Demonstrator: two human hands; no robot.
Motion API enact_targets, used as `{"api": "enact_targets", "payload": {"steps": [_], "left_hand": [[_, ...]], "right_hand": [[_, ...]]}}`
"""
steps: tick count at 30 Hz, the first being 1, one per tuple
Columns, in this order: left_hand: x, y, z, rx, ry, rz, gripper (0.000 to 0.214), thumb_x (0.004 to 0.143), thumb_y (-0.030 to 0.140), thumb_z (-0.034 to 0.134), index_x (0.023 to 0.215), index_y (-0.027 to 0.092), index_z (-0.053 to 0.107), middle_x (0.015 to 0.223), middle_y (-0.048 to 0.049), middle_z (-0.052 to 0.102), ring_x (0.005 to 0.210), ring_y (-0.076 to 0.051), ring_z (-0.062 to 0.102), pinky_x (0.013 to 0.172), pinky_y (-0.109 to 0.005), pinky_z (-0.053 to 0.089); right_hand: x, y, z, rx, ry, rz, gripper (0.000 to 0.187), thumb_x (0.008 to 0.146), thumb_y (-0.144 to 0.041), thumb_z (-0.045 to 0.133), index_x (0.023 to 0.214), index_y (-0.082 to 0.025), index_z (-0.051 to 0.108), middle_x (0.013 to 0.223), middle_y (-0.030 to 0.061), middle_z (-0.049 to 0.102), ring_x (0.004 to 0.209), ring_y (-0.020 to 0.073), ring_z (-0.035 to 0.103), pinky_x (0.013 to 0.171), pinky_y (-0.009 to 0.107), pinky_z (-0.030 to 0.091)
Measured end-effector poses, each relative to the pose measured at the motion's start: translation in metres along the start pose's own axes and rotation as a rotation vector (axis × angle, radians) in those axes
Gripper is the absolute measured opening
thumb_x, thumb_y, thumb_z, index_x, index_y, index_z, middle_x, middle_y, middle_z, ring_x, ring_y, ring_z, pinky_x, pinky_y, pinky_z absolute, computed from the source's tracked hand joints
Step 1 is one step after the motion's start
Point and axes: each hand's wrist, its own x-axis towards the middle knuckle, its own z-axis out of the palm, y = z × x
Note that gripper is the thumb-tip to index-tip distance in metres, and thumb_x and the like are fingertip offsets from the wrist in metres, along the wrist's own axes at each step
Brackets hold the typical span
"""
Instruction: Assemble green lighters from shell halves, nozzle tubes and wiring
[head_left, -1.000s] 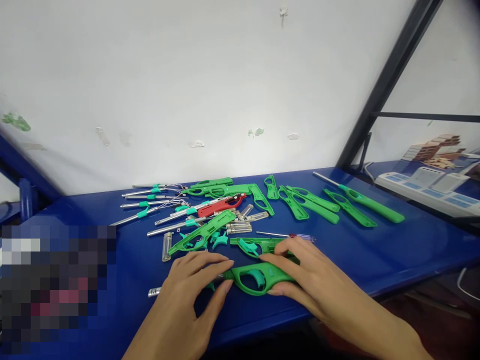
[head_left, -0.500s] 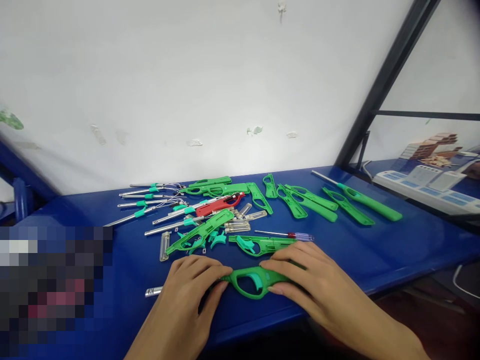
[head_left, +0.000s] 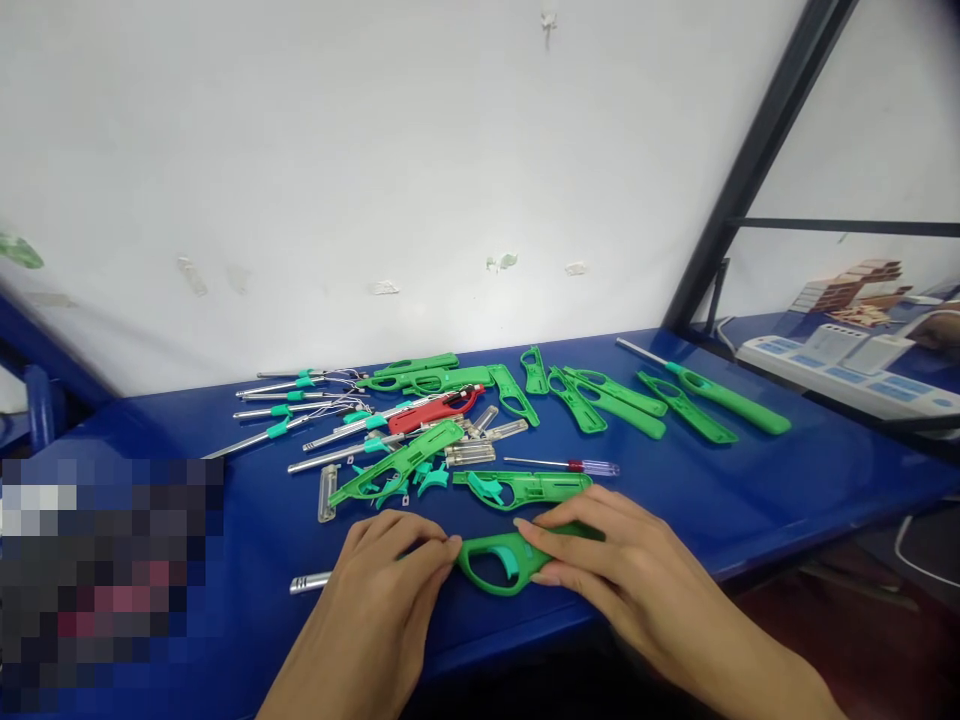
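Green plastic lighter [head_left: 531, 560] sits in the bottom middle of the frame, with its teal trigger [head_left: 507, 561] seated in the ring. A metal tube [head_left: 309, 582] pokes out past the left hand and lines up with it, but the fingers hide the join. I'd call this one nearly together, though no idea what's inside.

Another lighter [head_left: 739, 403] at centre right looks whole, tube and all. Loads left in bits though: an open half shell [head_left: 551, 489] just above the hands, tubes with teal collars [head_left: 274, 412] at centre left, clear tanks [head_left: 471, 456] and loose triggers [head_left: 433, 478] mid-frame, all on the blue surface [head_left: 675, 520].

Pose-wise, left hand [head_left: 382, 580] comes up from bottom left, knuckles up, thumb and fingers pinching the neck. Right hand [head_left: 622, 550] reaches in from bottom right, gripping the handle between thumb and bent fingers.
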Motion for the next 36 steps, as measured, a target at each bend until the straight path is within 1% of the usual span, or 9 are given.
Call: {"api": "enact_targets", "payload": {"steps": [5,8,12,15,21,24,26,31,36], "left_hand": [[-0.017,-0.011,-0.021,0.231,0.042,-0.015,0.028,0.102,0.033,0.060,0.127,0.029,0.072,0.117,-0.0040,0.078,0.101,-0.030,0.074,0.086,-0.044,0.058],[-0.027,-0.019,-0.029,0.336,0.050,-0.002,0.027,0.103,0.039,0.056,0.118,0.028,0.075,0.108,-0.0047,0.079,0.091,-0.031,0.075,0.080,-0.045,0.058],[-0.028,-0.018,-0.032,0.352,-0.159,-0.060,0.026,0.104,0.025,0.051,0.106,0.031,0.076,0.103,-0.0005,0.079,0.089,-0.026,0.075,0.074,-0.039,0.058],[-0.024,-0.012,-0.032,0.349,-0.214,-0.043,0.026,0.107,0.024,0.048,0.110,0.030,0.073,0.108,-0.0001,0.079,0.092,-0.025,0.075,0.075,-0.038,0.058],[-0.015,-0.004,-0.027,0.274,-0.069,0.068,0.026,0.112,0.023,0.042,0.121,0.028,0.066,0.108,0.0011,0.080,0.093,-0.021,0.076,0.082,-0.034,0.059],[-0.011,0.000,-0.022,0.249,0.009,0.063,0.024,0.113,0.025,0.042,0.125,0.026,0.063,0.108,-0.0009,0.078,0.095,-0.021,0.075,0.086,-0.033,0.060],[-0.009,0.003,-0.019,0.232,0.014,0.071,0.025,0.114,0.026,0.042,0.127,0.024,0.063,0.106,-0.0030,0.076,0.093,-0.021,0.074,0.085,-0.034,0.061],[-0.007,0.006,-0.011,0.235,-0.014,0.115,0.031,0.114,0.020,0.035,0.127,0.020,0.063,0.103,-0.0058,0.076,0.089,-0.022,0.075,0.077,-0.036,0.064],[-0.005,0.002,-0.003,0.156,0.127,0.176,0.028,0.110,0.010,0.043,0.128,0.016,0.063,0.102,-0.0076,0.078,0.085,-0.020,0.077,0.071,-0.032,0.065]], "right_hand": [[-0.005,0.004,0.005,-0.040,0.008,0.003,0.037,0.109,-0.042,0.060,0.144,-0.036,0.067,0.131,0.0050,0.075,0.115,0.0296,0.071,0.098,0.049,0.059],[-0.007,0.004,0.007,-0.057,0.017,-0.004,0.036,0.109,-0.040,0.059,0.143,-0.033,0.068,0.129,0.0054,0.076,0.114,0.0293,0.071,0.097,0.049,0.059],[-0.010,0.005,0.011,-0.080,0.056,-0.029,0.036,0.111,-0.038,0.055,0.145,-0.032,0.064,0.128,0.0058,0.075,0.116,0.0293,0.070,0.099,0.051,0.060],[-0.011,0.006,0.014,-0.063,0.081,-0.040,0.042,0.110,-0.040,0.056,0.151,-0.031,0.058,0.131,0.0070,0.073,0.124,0.0293,0.067,0.108,0.051,0.057],[-0.009,0.009,0.006,0.018,0.091,-0.046,0.042,0.112,-0.043,0.052,0.153,-0.035,0.054,0.132,0.0070,0.069,0.115,0.0229,0.072,0.093,0.035,0.065],[-0.008,0.012,-0.001,0.081,0.078,-0.032,0.037,0.110,-0.045,0.056,0.147,-0.038,0.058,0.130,0.0032,0.070,0.111,0.0189,0.075,0.093,0.029,0.064],[-0.008,0.013,-0.004,0.119,0.077,-0.041,0.036,0.109,-0.046,0.059,0.144,-0.038,0.059,0.129,0.0004,0.073,0.111,0.0166,0.076,0.097,0.025,0.063],[-0.010,0.009,-0.008,-0.005,0.163,-0.132,0.042,0.108,-0.049,0.060,0.148,-0.035,0.059,0.130,-0.0010,0.078,0.118,0.0183,0.075,0.103,0.025,0.061],[-0.011,0.000,-0.012,-0.107,0.266,-0.197,0.038,0.111,-0.046,0.054,0.143,-0.028,0.064,0.123,0.0011,0.082,0.108,0.0180,0.080,0.102,0.025,0.062]]}}
